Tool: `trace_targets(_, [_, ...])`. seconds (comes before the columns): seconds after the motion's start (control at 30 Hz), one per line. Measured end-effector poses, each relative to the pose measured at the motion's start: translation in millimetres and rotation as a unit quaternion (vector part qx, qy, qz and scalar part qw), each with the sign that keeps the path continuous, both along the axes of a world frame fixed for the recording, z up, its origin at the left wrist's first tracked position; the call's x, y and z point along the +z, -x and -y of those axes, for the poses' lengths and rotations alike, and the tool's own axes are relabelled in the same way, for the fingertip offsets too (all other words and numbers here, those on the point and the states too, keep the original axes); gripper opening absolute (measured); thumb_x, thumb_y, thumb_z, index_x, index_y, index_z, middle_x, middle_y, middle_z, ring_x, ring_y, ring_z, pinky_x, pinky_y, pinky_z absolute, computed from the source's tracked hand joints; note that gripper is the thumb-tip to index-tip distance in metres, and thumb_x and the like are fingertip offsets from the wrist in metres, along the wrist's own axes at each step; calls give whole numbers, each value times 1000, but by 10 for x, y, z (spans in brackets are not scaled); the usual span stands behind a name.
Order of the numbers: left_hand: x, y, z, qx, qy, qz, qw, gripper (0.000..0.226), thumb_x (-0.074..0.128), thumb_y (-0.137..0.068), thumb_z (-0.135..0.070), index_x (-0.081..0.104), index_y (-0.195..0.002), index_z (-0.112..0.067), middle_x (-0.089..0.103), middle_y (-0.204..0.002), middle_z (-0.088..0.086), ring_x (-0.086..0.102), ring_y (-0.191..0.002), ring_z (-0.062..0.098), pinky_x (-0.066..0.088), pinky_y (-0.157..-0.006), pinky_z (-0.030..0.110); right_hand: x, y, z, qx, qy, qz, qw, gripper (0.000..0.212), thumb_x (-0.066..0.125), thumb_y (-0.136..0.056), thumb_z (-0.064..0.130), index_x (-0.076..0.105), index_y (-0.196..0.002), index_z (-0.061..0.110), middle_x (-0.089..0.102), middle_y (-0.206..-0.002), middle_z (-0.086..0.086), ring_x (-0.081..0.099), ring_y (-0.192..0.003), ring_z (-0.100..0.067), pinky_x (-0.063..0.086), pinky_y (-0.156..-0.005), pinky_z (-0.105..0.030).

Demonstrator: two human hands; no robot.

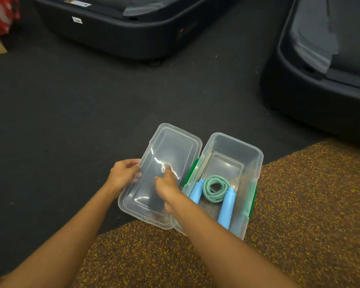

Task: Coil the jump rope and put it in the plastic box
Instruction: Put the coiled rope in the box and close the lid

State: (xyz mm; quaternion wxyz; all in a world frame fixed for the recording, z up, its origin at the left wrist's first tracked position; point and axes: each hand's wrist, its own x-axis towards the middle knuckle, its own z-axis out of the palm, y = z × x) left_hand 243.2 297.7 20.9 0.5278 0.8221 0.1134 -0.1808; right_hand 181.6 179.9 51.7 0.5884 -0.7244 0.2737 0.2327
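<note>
A clear plastic box (256, 154) with green latches stands on a speckled brown mat. Inside it lies the jump rope (215, 187), its blue-green cord coiled between two light blue handles. The clear lid (175, 142) is held just left of the box, its inner side facing me. My left hand (124, 172) grips the lid's left edge. My right hand (168, 187) holds the lid near its right side, fingers partly seen through the plastic.
Two dark treadmill bases stand on the dark floor, one at the top (123, 28) and one at the right (324, 80). A red object (2, 13) sits at the top left. The speckled brown mat (299, 204) fills the lower right.
</note>
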Motion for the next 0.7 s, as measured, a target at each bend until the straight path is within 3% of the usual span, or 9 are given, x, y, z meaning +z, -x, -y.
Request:
trace_targets(0.07, [154,56,-28,23,110,-29,993,24,56,-89,-4,63,-112,-5,68,-91,13,65,-78,21,58,-62,25,16,-10,18,-1,19,16,1000,56,31,-97,25,7,-147,26,4,-158,-1,8,-144,-29,15,-117,-45])
trace_targets(0.2, [473,156,31,-17,199,-32,979,20,60,-86,-8,65,-105,-13,72,-90,9,69,-75,14,59,-64,24,85,-25,67,-54,-27,56,997,56,28,-93,50,16,-145,32,10,-157,-3,9,-144,-27,14,-116,-48])
trace_targets(0.27, [587,193,104,-24,216,-38,975,20,57,-89,-12,66,-106,-12,72,-94,11,69,-80,17,59,-67,27,149,-21,91,-85,-63,74,992,67,31,-84,66,21,-143,36,16,-155,-3,14,-142,-25,16,-115,-49])
trace_targets(0.37, [709,236,238,-47,228,-42,972,22,51,-92,-14,68,-108,-12,72,-101,14,68,-91,23,58,-78,34,233,-22,124,-110,-97,82,986,100,44,-53,85,24,-139,37,32,-147,-2,35,-133,-24,31,-109,-48])
trace_targets(0.4, [741,251,285,-56,230,-42,971,23,50,-93,-14,67,-108,-12,71,-102,13,68,-94,24,57,-81,36,266,-15,141,-108,-99,85,986,104,50,-50,82,21,-139,36,35,-144,-2,40,-129,-24,34,-107,-46])
trace_targets(0.47, [769,263,368,-69,229,-38,970,25,48,-93,-14,66,-111,-10,71,-104,12,67,-96,24,55,-83,34,290,-2,195,-97,-102,110,984,93,60,-64,65,17,-140,32,41,-141,-6,46,-124,-23,38,-104,-41])
trace_targets(0.6, [747,259,416,-72,253,-41,964,27,46,-94,-10,64,-115,-9,72,-105,12,68,-98,22,57,-80,28,343,32,330,-99,-114,158,976,54,47,-90,28,24,-137,16,48,-127,-5,48,-119,-20,38,-103,-36])
trace_targets(0.7, [652,257,426,-36,183,11,982,28,47,-93,-5,61,-117,-9,68,-112,10,65,-104,20,52,-88,29,378,72,399,-143,-133,168,966,42,40,-93,24,29,-133,19,48,-122,-4,48,-115,-20,38,-104,-39])
